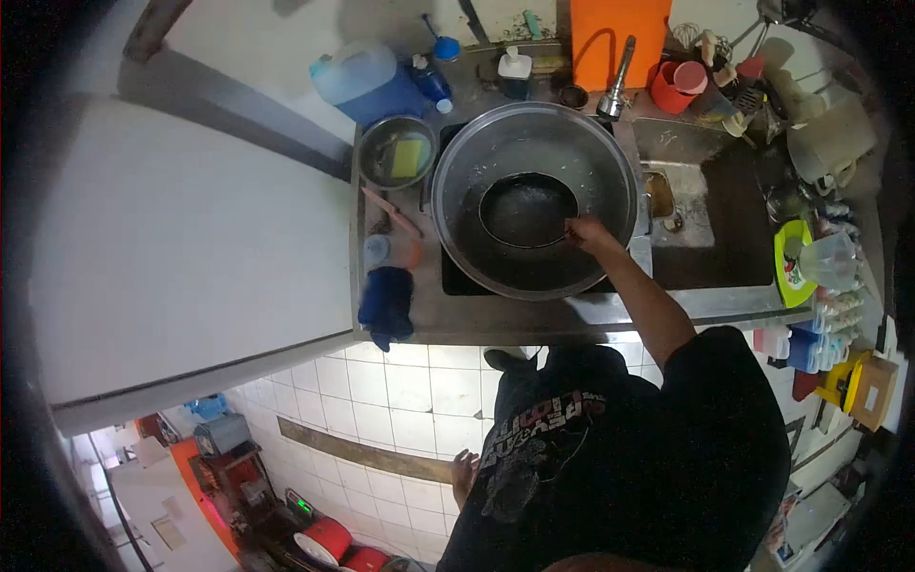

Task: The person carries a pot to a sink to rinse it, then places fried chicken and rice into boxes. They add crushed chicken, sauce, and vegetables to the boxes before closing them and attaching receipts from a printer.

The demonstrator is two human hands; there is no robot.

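Note:
A large round metal basin (448, 253) sits over the sink counter. Inside it lies a smaller dark round pan (524, 212) with a thin pale rim, tilted or foreshortened so that it looks oval. My right hand (591, 235) reaches into the basin, fingers closed on the right edge of the pan. Down beside my body hangs my left hand (464, 474), away from the counter. Its fingers look loosely apart with nothing visible in them, though part of the hand is hidden by my shirt.
Left of the basin are a metal bowl (372, 176) with a yellow sponge (407, 158), and a dark blue cloth (386, 303) at the counter edge. Behind stand a blue-liquid jug (367, 81), a soap bottle (515, 71) and a faucet (620, 81). A sink (724, 229) lies right.

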